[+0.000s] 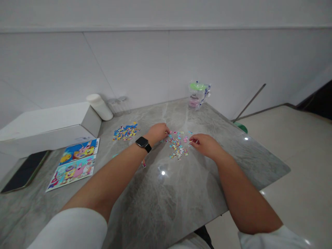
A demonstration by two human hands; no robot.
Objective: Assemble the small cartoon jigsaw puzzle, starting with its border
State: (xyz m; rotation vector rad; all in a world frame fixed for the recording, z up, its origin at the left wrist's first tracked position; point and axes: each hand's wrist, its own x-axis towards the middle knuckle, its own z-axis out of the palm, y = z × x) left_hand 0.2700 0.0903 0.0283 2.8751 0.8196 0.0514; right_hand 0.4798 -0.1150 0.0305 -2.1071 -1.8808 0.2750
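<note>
Small jigsaw puzzle pieces in pink, teal, yellow and white lie scattered on the grey marbled table between my two hands. My left hand, with a black watch on its wrist, is at the pile's upper left edge. Its fingers are curled together at the tabletop, and what they hold, if anything, is hidden. At the pile's right side my right hand pinches what looks like a small pale puzzle piece between thumb and fingertips. A second heap of puzzle pieces, mostly blue and yellow, lies left of my left hand.
Two cartoon picture sheets lie at the left, beside a dark phone. A white box, a white bottle and clear containers stand against the wall. A plastic-wrapped cup stands at the back corner. The table edge drops off rightward.
</note>
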